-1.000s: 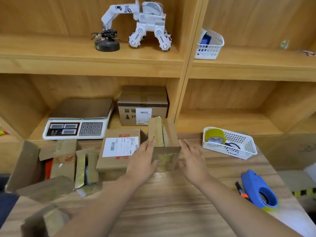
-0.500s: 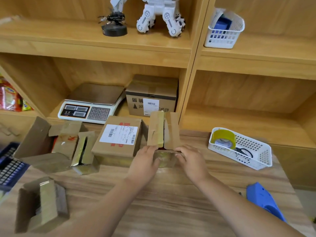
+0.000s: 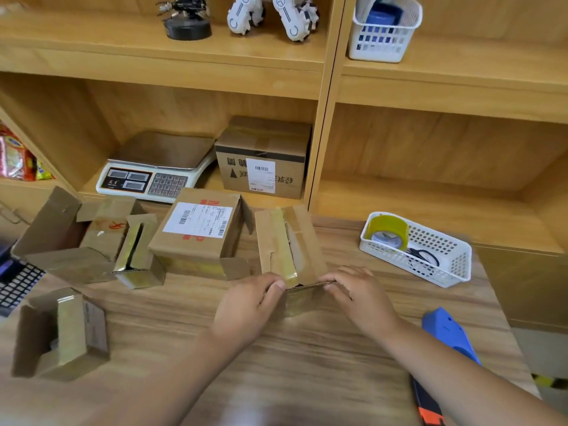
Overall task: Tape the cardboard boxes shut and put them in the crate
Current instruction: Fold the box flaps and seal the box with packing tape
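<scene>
- At the table (image 3: 307, 364) centre, a small cardboard box (image 3: 287, 241) stands with flaps folded nearly shut, a gap between them.
- Left hand (image 3: 246, 302): fingers (image 3: 274, 285) curled, pinching the box's near edge.
- Right hand (image 3: 361, 292): fingers (image 3: 333, 279) curled onto the same edge.
- Labelled box (image 3: 199, 232) just beside at 9 o'clock; white basket (image 3: 448, 272) at 3 o'clock; blue tape dispenser (image 3: 445, 333) at 4 o'clock.

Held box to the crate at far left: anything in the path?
Yes. Between the small box, pinched by the left hand and right hand, and the crate sit the labelled box, a narrow open box and a large open box. Lifting over them would likely clear.
</scene>
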A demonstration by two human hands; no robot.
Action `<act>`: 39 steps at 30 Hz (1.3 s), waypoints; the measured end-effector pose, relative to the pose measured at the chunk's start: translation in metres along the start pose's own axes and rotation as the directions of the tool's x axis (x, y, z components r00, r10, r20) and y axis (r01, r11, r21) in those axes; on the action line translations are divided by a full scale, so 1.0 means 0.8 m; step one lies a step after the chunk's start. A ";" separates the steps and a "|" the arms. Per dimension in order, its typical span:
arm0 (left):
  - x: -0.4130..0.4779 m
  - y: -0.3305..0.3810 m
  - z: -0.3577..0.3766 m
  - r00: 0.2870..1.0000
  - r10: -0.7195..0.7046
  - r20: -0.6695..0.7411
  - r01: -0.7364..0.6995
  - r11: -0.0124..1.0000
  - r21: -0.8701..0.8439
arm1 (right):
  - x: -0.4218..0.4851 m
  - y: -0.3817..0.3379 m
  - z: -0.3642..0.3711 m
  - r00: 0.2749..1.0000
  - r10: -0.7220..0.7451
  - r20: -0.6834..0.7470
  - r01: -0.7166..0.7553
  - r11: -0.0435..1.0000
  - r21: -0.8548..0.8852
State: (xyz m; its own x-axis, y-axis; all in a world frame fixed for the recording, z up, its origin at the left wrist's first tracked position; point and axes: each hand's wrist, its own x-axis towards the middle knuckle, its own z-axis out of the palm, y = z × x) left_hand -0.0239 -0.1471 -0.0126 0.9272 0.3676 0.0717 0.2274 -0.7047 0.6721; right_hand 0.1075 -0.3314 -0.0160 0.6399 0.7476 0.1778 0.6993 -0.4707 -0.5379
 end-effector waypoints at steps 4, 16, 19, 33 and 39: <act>-0.021 0.009 0.006 0.997 0.048 0.065 -0.052 0.998 0.048 | -0.023 0.000 -0.012 0.997 -0.082 0.010 0.082 0.997 -0.007; 0.031 0.028 0.003 0.947 -0.259 0.190 0.222 0.955 0.195 | -0.064 -0.035 0.011 0.953 -0.255 0.163 0.242 0.966 0.094; 0.032 0.032 0.014 0.931 -0.264 0.251 0.149 0.904 0.401 | -0.066 -0.040 0.013 0.937 -0.310 0.163 0.292 0.948 0.124; 0.007 0.001 -0.030 0.966 -0.247 0.075 0.240 0.966 0.099 | -0.027 -0.026 0.009 0.958 -0.198 0.209 0.182 0.979 0.094; -0.004 -0.005 -0.051 0.901 0.435 0.005 -0.420 0.866 0.271 | 0.000 -0.036 0.026 0.900 -0.230 0.371 0.209 0.973 0.097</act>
State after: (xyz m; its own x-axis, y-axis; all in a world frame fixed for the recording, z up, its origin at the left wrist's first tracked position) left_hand -0.0397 -0.1209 0.0145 0.9352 0.0219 0.3534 -0.1115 -0.9290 0.3528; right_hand 0.0809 -0.3078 -0.0175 0.2965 0.9548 -0.0219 0.7835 -0.2563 -0.5661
